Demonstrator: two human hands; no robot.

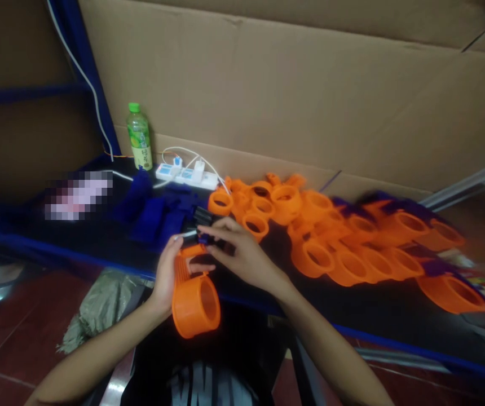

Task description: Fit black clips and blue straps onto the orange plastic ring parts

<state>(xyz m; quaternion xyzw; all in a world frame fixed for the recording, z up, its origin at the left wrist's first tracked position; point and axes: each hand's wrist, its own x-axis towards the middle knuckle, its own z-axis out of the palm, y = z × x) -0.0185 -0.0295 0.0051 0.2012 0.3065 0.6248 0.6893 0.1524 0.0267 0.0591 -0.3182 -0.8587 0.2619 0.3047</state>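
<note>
My left hand (167, 276) is wrapped round an orange plastic part with a wide ring (194, 310) at its lower end, held over my lap at the table's front edge. At the top of that part my right hand (245, 254) has its fingers closed round a small dark piece (203, 216), black with some blue. Blur and fingers hide its exact kind, and whether it is joined to the orange part I cannot tell. Just beyond my hands lie several dark blue pieces (151, 220).
Several more orange ring parts (310, 256) spread over the black tabletop (263, 287) to the right. A white power strip (187, 176) with plugs and a green-capped bottle (139, 138) stand against the cardboard wall (268, 84). A sack (105, 299) lies below left.
</note>
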